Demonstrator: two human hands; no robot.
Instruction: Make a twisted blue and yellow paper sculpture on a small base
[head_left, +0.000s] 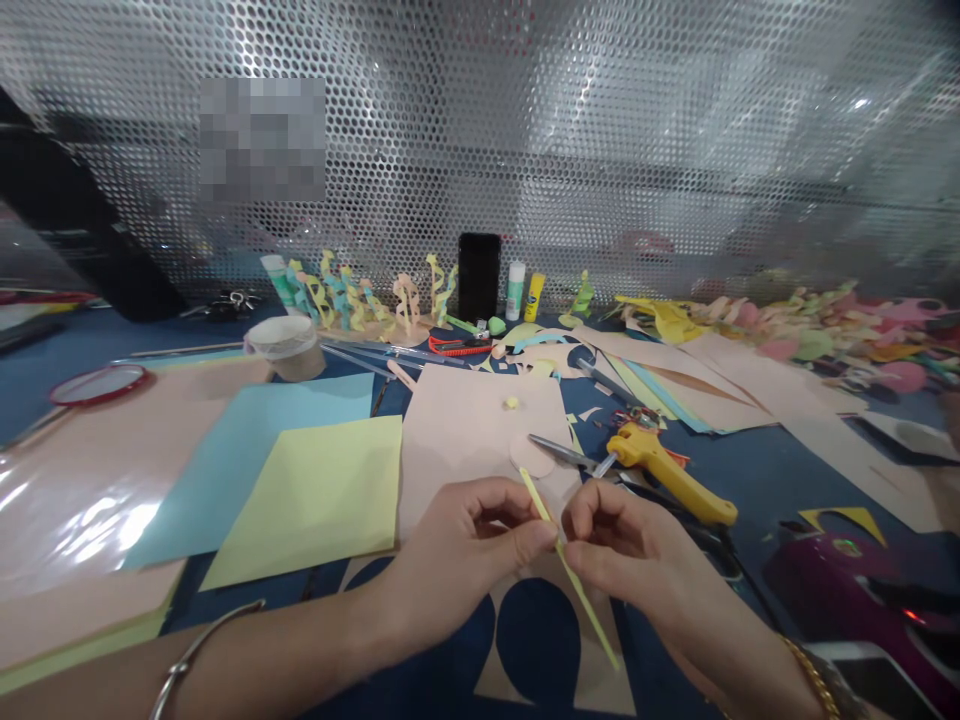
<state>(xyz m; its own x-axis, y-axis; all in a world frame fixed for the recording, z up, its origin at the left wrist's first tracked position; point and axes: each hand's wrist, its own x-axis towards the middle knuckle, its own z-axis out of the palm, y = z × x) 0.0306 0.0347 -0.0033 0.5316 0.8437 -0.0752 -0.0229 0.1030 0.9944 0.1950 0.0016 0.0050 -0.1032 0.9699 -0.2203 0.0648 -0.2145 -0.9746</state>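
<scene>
A thin yellow paper strip [591, 612] slants between my two hands. My left hand [476, 540] pinches it near the middle with thumb and fingers. Just to the right, my right hand [637, 550] has its thumb and fingertips closed against the strip at about the same spot. Beyond the strip's upper end lies a pale pink paper circle [529, 458] on a pink sheet [457, 425]. A small yellow piece [511, 403] rests farther up that sheet. Below my hands is a pink sheet with round holes cut out [504, 675].
Scissors [556, 449] and a yellow glue gun [671, 472] lie right of the sheet. Yellow [322, 490] and blue papers [262, 430] spread left. Behind stand a paper cup [296, 355], curled paper pieces [337, 295], a phone [479, 277] and glue sticks [515, 290]. Paper scraps [810, 335] heap far right.
</scene>
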